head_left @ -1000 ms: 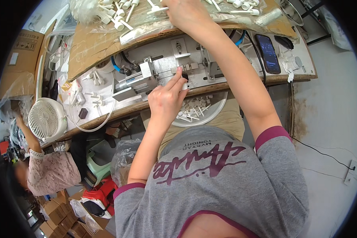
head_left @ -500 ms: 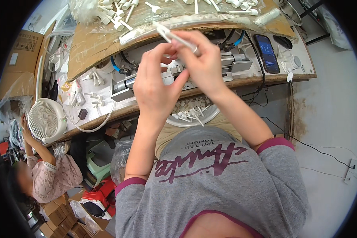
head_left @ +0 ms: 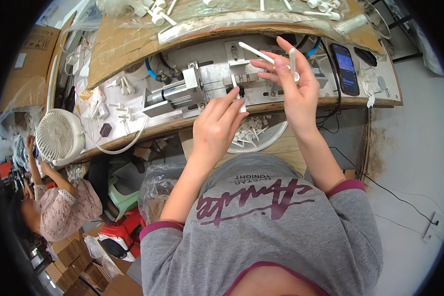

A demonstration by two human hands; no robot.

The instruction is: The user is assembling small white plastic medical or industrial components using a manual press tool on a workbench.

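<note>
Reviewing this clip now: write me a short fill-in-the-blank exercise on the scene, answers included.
1. The right hand holds slender parts coloured ____.
2. The hand nearer the round fan is the ____ one.
3. The phone lies toward the ____ end of the bench.

Missing words: white; left; right.

At your right, past the end of the wood-edged workbench [head_left: 362, 102], spreads a pale grey surface [head_left: 409, 163]; you can't tell whether it is floor or wall. Brown stains [head_left: 378, 143] mottle it near the bench, and a white socket strip [head_left: 430, 228] sits farther out. To your left stands a mint-green plastic stool [head_left: 125, 197], with cardboard cartons [head_left: 66, 251] stacked beyond it. A larger carton [head_left: 37, 47] stands past the bench's left end. Bright, fairly even light covers your workplace.
</note>
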